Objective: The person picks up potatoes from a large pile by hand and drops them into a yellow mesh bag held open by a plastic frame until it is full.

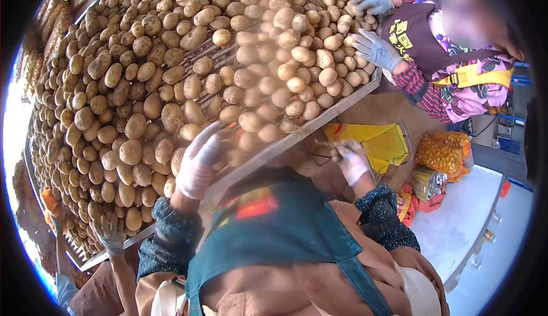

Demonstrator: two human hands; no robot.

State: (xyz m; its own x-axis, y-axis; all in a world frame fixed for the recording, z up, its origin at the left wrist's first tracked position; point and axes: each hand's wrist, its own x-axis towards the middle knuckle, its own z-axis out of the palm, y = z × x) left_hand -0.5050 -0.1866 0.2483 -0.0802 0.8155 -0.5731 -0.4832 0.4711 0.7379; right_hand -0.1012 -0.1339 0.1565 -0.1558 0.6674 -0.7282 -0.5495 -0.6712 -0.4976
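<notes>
Many potatoes [131,152] cover a slatted sorting table [297,136] with a metal rim. My left hand [201,159], in a pale glove, is over the table's near edge, beside the closest potatoes. Its fingers reach out toward them, apart and slightly blurred. Beyond the rim, my right hand [350,159], in a soiled glove, hangs over the floor with curled fingers. A thin dark shape shows at its fingertips, too small to name. Below it lies a yellow bag [379,145].
A co-worker's blue-gloved hands [377,52] rest by the potatoes at the far right. Another person's gloved hand [109,233] touches potatoes at lower left. A net sack of potatoes [442,153] stands on the right, near a white surface [456,219].
</notes>
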